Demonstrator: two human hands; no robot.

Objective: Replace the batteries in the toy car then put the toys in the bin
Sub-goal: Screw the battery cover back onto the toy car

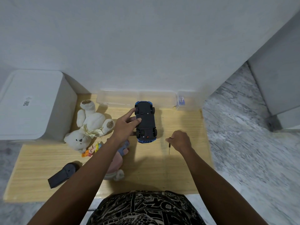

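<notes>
On the wooden table (178, 168), your left hand (125, 125) steadies the upturned blue toy car (146, 122); your right hand (181, 140) pinches the thin black screwdriver (169, 146). Loose bracing risks the tip slipping.

Left hand (125, 125) outstretched (right hand (181, 141) curled)

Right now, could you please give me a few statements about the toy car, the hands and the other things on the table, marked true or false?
1. The toy car lies upside down, underside up. True.
2. The right hand holds batteries. False: it holds a small screwdriver.
3. The left hand touches the car. True.
4. The teddy bear is inside the white bin. False: it lies on the table beside the bin.
</notes>
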